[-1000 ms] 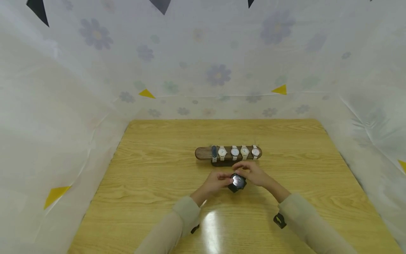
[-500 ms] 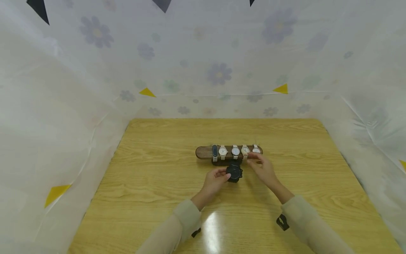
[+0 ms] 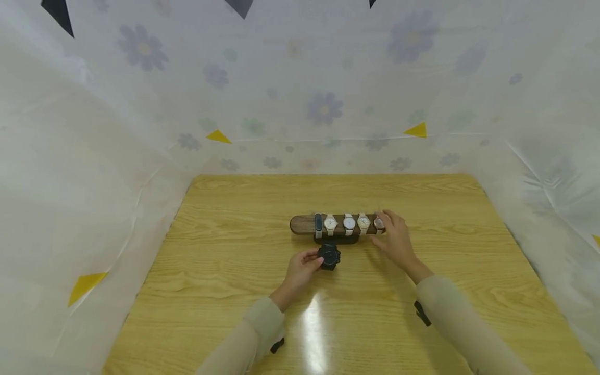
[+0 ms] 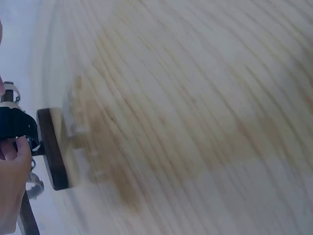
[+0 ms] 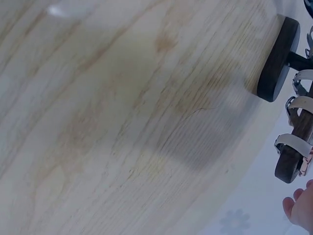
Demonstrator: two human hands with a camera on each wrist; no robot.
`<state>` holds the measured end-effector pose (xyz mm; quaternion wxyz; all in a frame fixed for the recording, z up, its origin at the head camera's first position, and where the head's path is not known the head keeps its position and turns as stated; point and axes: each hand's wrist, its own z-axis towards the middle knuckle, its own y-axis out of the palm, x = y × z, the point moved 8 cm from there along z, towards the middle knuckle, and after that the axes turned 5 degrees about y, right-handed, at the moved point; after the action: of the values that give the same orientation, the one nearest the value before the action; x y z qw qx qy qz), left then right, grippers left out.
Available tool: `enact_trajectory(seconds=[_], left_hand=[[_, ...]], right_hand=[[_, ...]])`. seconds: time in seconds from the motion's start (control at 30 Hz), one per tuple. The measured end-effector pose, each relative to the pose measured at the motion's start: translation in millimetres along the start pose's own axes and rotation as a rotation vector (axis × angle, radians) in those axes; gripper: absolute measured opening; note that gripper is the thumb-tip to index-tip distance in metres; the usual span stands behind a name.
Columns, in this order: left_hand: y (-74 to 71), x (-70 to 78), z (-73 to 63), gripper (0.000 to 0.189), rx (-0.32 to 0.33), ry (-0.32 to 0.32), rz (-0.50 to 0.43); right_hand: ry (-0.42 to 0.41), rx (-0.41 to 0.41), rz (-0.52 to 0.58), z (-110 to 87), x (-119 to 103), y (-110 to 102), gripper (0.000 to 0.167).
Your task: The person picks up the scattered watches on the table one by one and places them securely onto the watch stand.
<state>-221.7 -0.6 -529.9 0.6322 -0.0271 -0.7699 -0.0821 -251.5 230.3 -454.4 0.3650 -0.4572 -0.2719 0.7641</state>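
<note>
In the head view my left hand [image 3: 299, 271] pinches a black wristwatch [image 3: 329, 256] by its side, dial facing up, just in front of the watch stand. The left wrist view catches the watch's black strap [image 4: 14, 122] at its left edge. My right hand [image 3: 397, 242] is at the right end of the dark wooden watch stand [image 3: 302, 225], thumb apart from the fingers. Its fingertips partly cover the rightmost light-strapped watch [image 3: 379, 223] in the head view. From the right wrist, the fingers [image 5: 288, 206] show beside the stand's end, holding nothing.
Along the bar sit several watches: a dark-faced band [image 3: 319, 223] at left, then white-dialled watches such as this white-strapped watch [image 3: 349, 222]. A black base [image 5: 279, 58] carries the bar. The wooden table [image 3: 225, 239] is enclosed by pale flowered sheeting [image 3: 281, 104].
My right hand has let go of the black watch and moved right to the stand's end. My left hand has shifted left with the watch, which has turned upright.
</note>
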Motion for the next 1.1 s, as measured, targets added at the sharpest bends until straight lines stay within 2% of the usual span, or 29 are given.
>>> enact_trajectory(seconds=[0.27,0.5,0.73,0.97,1.1], left_hand=[[-26.6,-8.2,-0.4,0.035,0.057,0.0,0.016],[-51.9,-13.5,0.9,0.034,0.142,0.008,0.015],[-72.0,-12.0,4.4,0.034,0.246,0.005,-0.009],[-88.3,-4.0,8.8,0.03,0.374,0.022,-0.023],[-95.4,5.7,12.3,0.032,0.438,0.033,-0.034]], right_hand=[[0.056,-0.124,-0.007,9.8,12.2,9.4,0.072],[0.08,-0.215,-0.071,15.4,20.5,17.5,0.064],[0.099,-0.206,-0.068,17.1,21.0,17.2,0.058],[0.088,-0.201,-0.07,16.0,18.9,19.2,0.053],[0.081,-0.199,-0.073,17.4,17.5,19.7,0.053]])
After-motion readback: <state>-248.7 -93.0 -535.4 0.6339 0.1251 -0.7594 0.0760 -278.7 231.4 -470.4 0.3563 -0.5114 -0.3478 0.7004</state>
